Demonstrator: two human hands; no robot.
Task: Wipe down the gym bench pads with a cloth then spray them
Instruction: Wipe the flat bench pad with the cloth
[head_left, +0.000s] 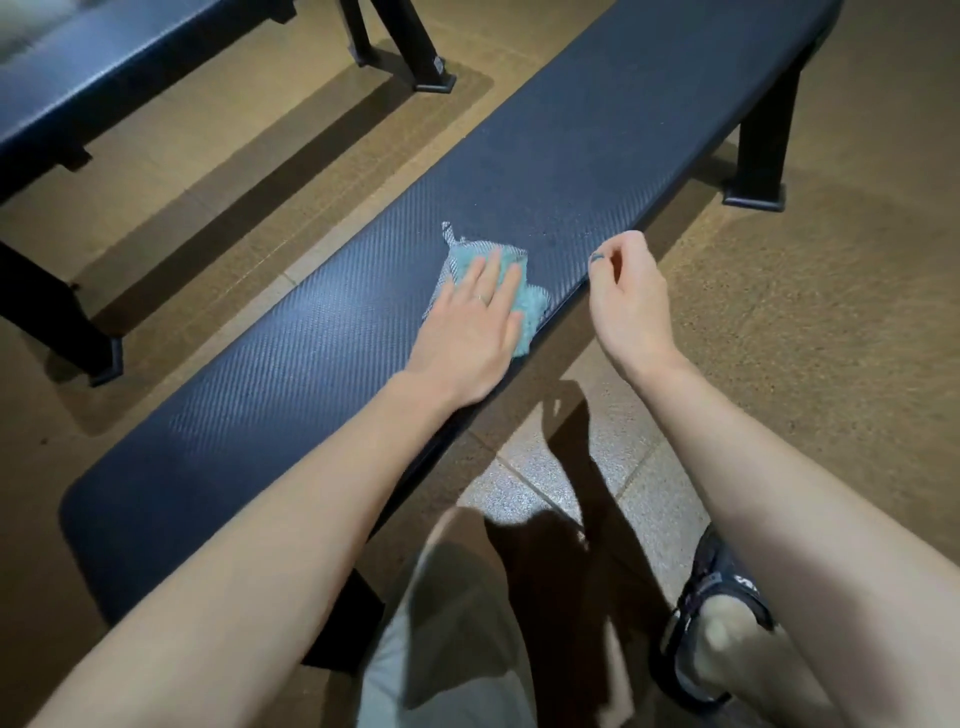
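Left hand (470, 332), fingers straight, presses a crumpled teal mesh cloth (524, 306) flat near the near edge of the long, black, woven-textured bench (311, 364); right hand (626, 291) hovers beside, grip loosely curled, empty.

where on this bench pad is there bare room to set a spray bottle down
Bare pad runs from the cloth to the far end, and from the left hand back to the near end. Crowded only mid-pad, with the right hand at the edge.

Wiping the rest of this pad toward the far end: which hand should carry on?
Left. The left hand lies flat on the cloth on the bench pad. The right hand hangs beside the pad's edge, loosely curled, holding nothing.
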